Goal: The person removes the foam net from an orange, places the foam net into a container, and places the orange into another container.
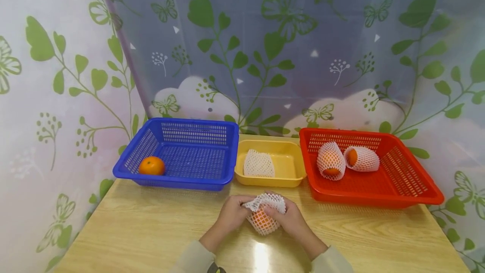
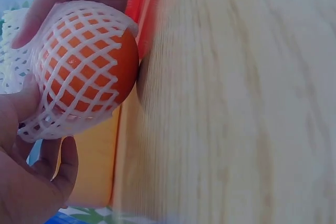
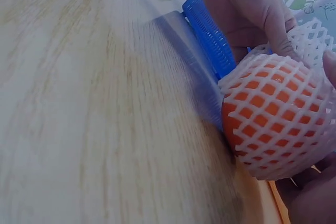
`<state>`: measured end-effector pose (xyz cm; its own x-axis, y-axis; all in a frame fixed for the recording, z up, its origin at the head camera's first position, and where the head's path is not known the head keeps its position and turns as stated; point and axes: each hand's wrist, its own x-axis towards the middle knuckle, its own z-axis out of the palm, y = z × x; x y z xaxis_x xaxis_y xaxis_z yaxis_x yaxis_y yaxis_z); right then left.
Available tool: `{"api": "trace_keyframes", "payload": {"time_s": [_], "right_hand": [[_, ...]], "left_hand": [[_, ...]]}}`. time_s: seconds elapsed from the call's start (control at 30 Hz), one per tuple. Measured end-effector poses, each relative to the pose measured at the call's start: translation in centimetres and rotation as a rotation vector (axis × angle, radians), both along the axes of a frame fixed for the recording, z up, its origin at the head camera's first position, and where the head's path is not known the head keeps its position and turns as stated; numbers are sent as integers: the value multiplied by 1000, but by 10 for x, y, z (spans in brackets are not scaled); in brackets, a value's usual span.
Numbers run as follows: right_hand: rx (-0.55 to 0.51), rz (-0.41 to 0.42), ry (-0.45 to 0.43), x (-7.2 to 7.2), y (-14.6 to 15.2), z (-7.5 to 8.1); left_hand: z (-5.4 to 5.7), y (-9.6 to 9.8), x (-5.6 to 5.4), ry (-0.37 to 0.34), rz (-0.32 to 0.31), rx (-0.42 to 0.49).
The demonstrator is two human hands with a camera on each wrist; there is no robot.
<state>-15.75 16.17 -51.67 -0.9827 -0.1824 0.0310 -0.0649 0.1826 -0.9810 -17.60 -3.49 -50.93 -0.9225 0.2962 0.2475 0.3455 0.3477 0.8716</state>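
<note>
We hold a netted orange at dial centre, left hand and right hand curled round it. Apparently done: bare orange, ten o'clock; loose net, twelve. Still netted: ours, plus paired oranges, two o'clock.

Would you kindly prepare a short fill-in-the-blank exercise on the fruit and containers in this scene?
1. The fruit without a net lies in the ____ basket.
2. In the red basket, the number of netted fruits is ____.
3. The small tray between the two baskets is coloured ____.
4. The left hand and right hand hold a fruit in a net coloured ____.

Missing words: blue; two; yellow; white.
</note>
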Motion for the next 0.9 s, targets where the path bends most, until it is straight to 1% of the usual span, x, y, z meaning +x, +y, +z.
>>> {"api": "trace_keyframes", "payload": {"time_s": [0.07, 0.2, 0.3, 0.4, 0.5, 0.57, 0.77, 0.9], "right_hand": [[-6, 18, -9, 2, 0, 0], [0, 31, -40, 4, -1, -2], [11, 19, -48, 5, -2, -2], [6, 8, -60, 4, -3, -2], [12, -1, -67, 3, -3, -2], [11, -1, -68, 3, -2, -2], [2, -17, -37, 2, -1, 1], [-21, -59, -20, 1, -2, 3]], "left_hand": [[0, 0, 1, -12, 13, 10], [1, -1, 1, -29, 20, 21], [3, -3, 1, -34, 14, -4], [4, -6, 1, -64, 11, -35], [5, -8, 0, -91, 1, -39], [5, -10, 0, -104, -17, -31], [4, -10, -1, -131, -99, 20], [1, -8, 0, -147, -135, 35]]}}
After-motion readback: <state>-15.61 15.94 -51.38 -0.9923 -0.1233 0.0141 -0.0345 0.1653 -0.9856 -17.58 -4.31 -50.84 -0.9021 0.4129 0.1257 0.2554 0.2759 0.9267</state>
